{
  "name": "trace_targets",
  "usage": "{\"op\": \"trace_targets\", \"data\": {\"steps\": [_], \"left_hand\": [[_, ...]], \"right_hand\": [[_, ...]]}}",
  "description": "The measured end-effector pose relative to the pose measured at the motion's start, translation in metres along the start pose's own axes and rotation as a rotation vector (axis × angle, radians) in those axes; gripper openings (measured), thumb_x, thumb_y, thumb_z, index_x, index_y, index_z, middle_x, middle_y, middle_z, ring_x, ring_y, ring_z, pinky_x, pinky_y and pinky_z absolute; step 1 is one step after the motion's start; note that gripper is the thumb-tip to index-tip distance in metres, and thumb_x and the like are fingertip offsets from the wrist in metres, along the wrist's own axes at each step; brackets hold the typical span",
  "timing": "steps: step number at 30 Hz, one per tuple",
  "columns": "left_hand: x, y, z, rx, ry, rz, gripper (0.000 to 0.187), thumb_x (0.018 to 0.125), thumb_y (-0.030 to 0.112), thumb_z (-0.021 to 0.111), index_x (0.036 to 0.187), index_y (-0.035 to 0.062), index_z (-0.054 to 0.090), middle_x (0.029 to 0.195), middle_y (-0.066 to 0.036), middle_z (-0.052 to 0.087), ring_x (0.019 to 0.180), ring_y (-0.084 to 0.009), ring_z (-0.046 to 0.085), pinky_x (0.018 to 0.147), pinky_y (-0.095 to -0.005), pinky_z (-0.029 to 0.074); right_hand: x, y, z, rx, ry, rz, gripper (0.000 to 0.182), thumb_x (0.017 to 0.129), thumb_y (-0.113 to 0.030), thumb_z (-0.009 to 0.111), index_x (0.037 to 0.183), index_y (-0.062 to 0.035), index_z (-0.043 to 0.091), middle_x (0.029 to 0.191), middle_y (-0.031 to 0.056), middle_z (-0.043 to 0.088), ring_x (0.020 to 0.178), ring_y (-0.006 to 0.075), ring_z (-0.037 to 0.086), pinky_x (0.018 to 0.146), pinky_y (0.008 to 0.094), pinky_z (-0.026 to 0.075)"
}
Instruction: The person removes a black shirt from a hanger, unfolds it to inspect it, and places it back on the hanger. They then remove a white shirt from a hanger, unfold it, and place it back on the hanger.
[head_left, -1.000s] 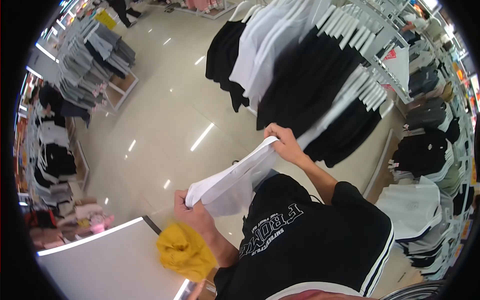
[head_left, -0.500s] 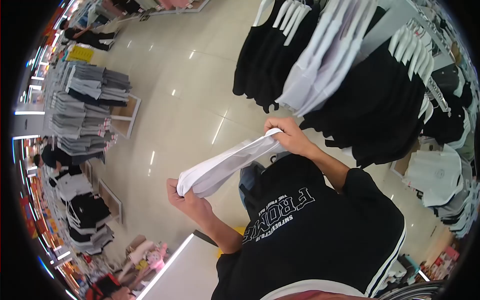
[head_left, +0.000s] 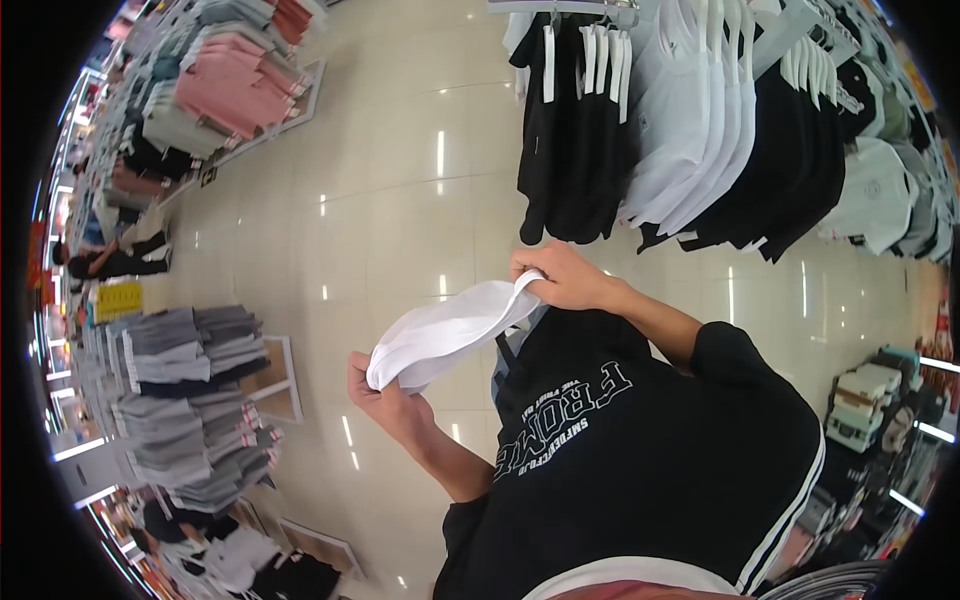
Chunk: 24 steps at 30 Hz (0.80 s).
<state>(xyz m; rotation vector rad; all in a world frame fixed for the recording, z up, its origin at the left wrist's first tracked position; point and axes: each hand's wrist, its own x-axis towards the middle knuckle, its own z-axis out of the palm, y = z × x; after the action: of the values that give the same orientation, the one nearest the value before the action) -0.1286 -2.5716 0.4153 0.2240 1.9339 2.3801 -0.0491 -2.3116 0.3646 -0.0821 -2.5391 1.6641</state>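
A white garment hangs in a loose fold between my two hands, held in front of my waist above the floor. My left hand is closed round its lower left end, thumb and fingers pinching the edge. My right hand grips the upper right end, fingers curled over the cloth. Much of the garment's shape is lost in its folds, so its kind does not show. Just beyond my right hand hang black tops and white tops on white hangers.
Racks of grey garments and pink garments stand along the left. A person is at the far left, and another person bends over clothes at lower left. Shiny tiled floor runs between the racks.
My view has swung round, bringing pink garments into sight at upper left and a white surface out of it at lower left. Both hands still hold the white garment, now slightly closer together.
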Motion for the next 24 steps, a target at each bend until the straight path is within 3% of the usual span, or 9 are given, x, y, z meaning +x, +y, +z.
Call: {"op": "trace_targets", "data": {"steps": [7, 12, 14, 15, 19, 24], "left_hand": [[0.131, -0.029, 0.006, -0.074, -0.090, -0.088, 0.021, 0.088, -0.004, 0.055, 0.075, 0.0055, 0.042, 0.070, 0.000, 0.050, 0.066, -0.0072, 0.048, 0.064, -0.0214, 0.043], [0.240, -0.046, 0.060, 0.020, -0.077, -0.131, 0.025, 0.088, -0.003, 0.057, 0.072, 0.0065, 0.040, 0.068, 0.001, 0.049, 0.064, -0.0059, 0.046, 0.061, -0.0202, 0.040], [0.285, -0.048, 0.085, 0.010, -0.194, -0.129, 0.024, 0.090, -0.003, 0.056, 0.074, 0.0077, 0.041, 0.070, 0.002, 0.049, 0.065, -0.0059, 0.046, 0.062, -0.0211, 0.041], [0.305, -0.046, 0.092, 0.013, -0.247, -0.131, 0.024, 0.090, -0.003, 0.056, 0.076, 0.0083, 0.041, 0.071, 0.002, 0.048, 0.066, -0.0059, 0.046, 0.062, -0.0216, 0.041], [0.382, -0.047, 0.125, 0.060, -0.362, -0.100, 0.026, 0.090, -0.001, 0.059, 0.075, 0.0081, 0.040, 0.070, 0.002, 0.047, 0.066, -0.0050, 0.043, 0.062, -0.0206, 0.039], [0.465, -0.062, 0.186, -0.003, -0.395, -0.120, 0.028, 0.090, -0.001, 0.061, 0.073, 0.0080, 0.041, 0.070, 0.002, 0.051, 0.066, -0.0033, 0.045, 0.061, -0.0184, 0.038]], "right_hand": [[0.082, 0.010, 0.004, 0.044, 0.076, 0.101, 0.010, 0.074, -0.003, 0.055, 0.084, -0.0017, 0.056, 0.066, 0.0133, 0.056, 0.057, 0.0275, 0.055, 0.054, 0.0341, 0.041], [0.169, 0.045, -0.029, 0.073, 0.227, 0.089, 0.012, 0.075, -0.004, 0.056, 0.086, -0.0008, 0.058, 0.068, 0.0138, 0.058, 0.059, 0.0264, 0.056, 0.056, 0.0347, 0.042], [0.205, 0.059, -0.048, 0.071, 0.346, 0.079, 0.014, 0.075, -0.005, 0.056, 0.088, -0.0003, 0.060, 0.070, 0.0159, 0.060, 0.061, 0.0276, 0.058, 0.057, 0.0361, 0.043], [0.219, 0.060, -0.061, 0.167, 0.344, 0.203, 0.015, 0.075, -0.004, 0.056, 0.088, 0.0000, 0.061, 0.070, 0.0147, 0.061, 0.060, 0.0230, 0.057, 0.057, 0.0333, 0.043], [0.277, 0.075, -0.091, 0.253, 0.530, 0.200, 0.011, 0.077, -0.003, 0.055, 0.086, 0.0001, 0.059, 0.066, 0.0096, 0.057, 0.058, 0.0160, 0.052, 0.055, 0.0295, 0.040], [0.325, 0.080, -0.122, 0.171, 0.634, 0.228, 0.012, 0.076, -0.001, 0.055, 0.088, 0.0000, 0.058, 0.068, 0.0087, 0.058, 0.059, 0.0152, 0.053, 0.056, 0.0288, 0.041]]}}
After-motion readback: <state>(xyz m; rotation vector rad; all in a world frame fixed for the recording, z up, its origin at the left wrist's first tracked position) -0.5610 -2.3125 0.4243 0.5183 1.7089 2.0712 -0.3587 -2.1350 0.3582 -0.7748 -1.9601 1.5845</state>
